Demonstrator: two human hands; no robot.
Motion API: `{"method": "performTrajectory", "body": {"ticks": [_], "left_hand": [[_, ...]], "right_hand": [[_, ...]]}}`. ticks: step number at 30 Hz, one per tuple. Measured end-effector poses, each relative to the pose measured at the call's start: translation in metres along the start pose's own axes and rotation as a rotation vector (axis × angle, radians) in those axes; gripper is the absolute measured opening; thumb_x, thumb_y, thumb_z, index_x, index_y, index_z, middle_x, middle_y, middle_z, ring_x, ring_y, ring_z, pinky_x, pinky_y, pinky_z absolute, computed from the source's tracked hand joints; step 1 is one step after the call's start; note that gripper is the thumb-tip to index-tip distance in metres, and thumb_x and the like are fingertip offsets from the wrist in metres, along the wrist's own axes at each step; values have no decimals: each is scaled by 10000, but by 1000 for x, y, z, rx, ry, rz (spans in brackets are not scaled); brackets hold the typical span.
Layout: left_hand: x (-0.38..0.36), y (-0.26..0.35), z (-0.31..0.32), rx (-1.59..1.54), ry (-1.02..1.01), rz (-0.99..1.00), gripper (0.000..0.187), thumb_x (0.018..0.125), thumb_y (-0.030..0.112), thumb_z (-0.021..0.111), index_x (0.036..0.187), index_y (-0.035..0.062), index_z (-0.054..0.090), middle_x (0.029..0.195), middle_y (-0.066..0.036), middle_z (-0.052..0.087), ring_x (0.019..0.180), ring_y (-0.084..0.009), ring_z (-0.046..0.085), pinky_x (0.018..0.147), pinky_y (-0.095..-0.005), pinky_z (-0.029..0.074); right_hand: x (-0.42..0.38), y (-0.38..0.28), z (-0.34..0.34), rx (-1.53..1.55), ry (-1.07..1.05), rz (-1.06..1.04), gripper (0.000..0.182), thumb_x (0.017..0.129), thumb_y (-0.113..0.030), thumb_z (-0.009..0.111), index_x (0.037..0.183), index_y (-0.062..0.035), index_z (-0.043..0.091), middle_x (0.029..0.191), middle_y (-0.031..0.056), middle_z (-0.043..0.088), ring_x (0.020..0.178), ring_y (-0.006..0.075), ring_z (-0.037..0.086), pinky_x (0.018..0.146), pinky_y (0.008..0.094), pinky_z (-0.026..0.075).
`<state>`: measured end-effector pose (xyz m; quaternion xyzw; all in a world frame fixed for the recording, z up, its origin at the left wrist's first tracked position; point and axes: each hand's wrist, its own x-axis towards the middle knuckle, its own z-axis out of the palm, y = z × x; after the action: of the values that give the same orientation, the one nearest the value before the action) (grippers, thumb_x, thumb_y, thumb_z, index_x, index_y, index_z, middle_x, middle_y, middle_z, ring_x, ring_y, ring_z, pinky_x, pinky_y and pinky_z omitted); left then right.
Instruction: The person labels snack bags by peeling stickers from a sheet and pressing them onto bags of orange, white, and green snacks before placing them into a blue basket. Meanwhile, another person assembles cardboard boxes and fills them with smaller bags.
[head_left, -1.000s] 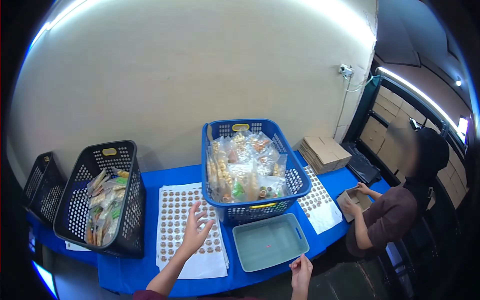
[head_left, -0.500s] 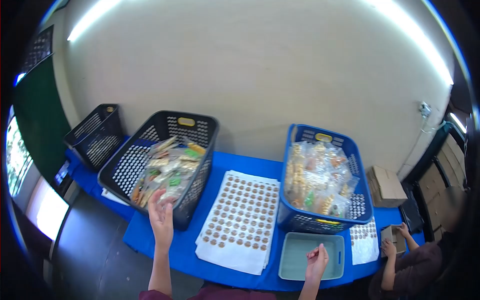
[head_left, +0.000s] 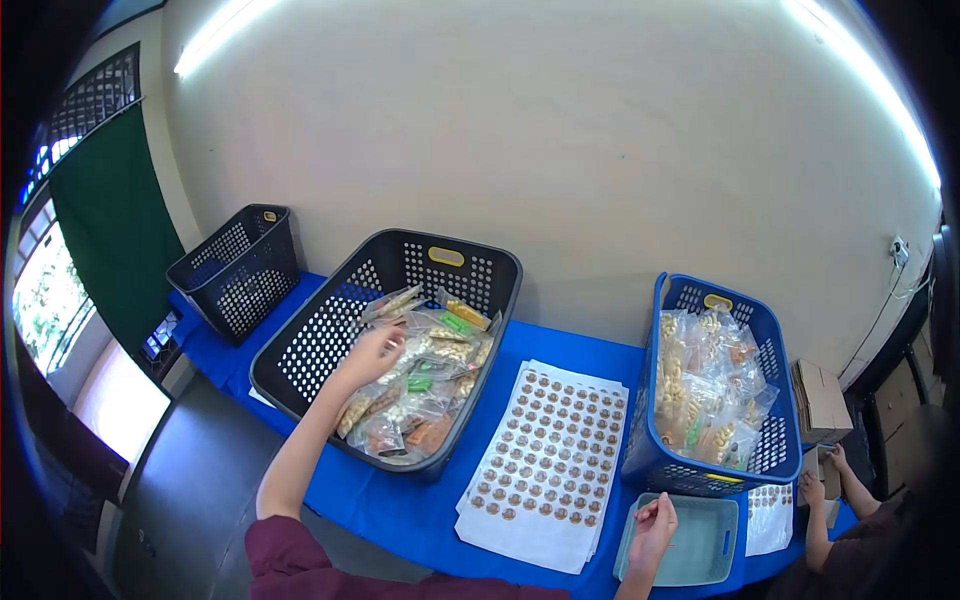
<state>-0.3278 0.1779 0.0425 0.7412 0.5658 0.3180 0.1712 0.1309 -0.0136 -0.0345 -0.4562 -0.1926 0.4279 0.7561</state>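
We're reaching left hand (head_left: 374, 356) into black basket (head_left: 300, 345), over bagged snacks (head_left: 408, 405), fingers curling, pinch unclear; right hand (head_left: 652, 530) hovering by green tray (head_left: 706, 568), fingertips pressing together.

On the counter (head_left: 330, 490), the sheets (head_left: 550, 455) lie between two filled baskets, left (head_left: 490, 330) and right (head_left: 640, 440); the tray (head_left: 722, 550) sits before the right one.

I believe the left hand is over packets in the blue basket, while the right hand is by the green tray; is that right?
Not quite: the head view shows the left hand over packets in the black basket, not the blue one; the right hand is by the green tray.
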Motion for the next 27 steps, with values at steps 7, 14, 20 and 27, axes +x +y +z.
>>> {"method": "performTrajectory", "body": {"ticks": [7,14,20,27], "left_hand": [[55,-108,35,615,-506,-190,327,741,288,548,1015,117,602,1027,-143,564,988,-288,528,819,-392,435],[44,-154,108,746,-759,183,397,732,340,556,1087,163,577,1178,-122,495,1047,-309,497,847,-433,417],[41,-147,118,769,-958,-22,481,723,378,568,1119,106,549,1281,-132,398,1123,-291,440,877,-413,406],[44,-132,101,684,-849,3,530,724,353,588,1126,14,519,1342,-115,310,1153,-275,406,888,-418,398]], "right_hand": [[-16,11,23,-62,62,-79,283,884,-232,476,641,-93,434,550,-24,404,500,66,389,517,235,368],[-35,46,34,-54,98,-16,280,883,-209,473,635,-88,425,566,-16,411,517,68,391,512,219,354],[-47,57,58,-35,65,-3,265,881,-195,479,644,-85,436,581,-17,414,535,71,390,526,220,354],[-56,66,61,-53,77,-9,268,886,-214,472,650,-91,449,550,-13,430,503,70,402,521,245,372]]}}
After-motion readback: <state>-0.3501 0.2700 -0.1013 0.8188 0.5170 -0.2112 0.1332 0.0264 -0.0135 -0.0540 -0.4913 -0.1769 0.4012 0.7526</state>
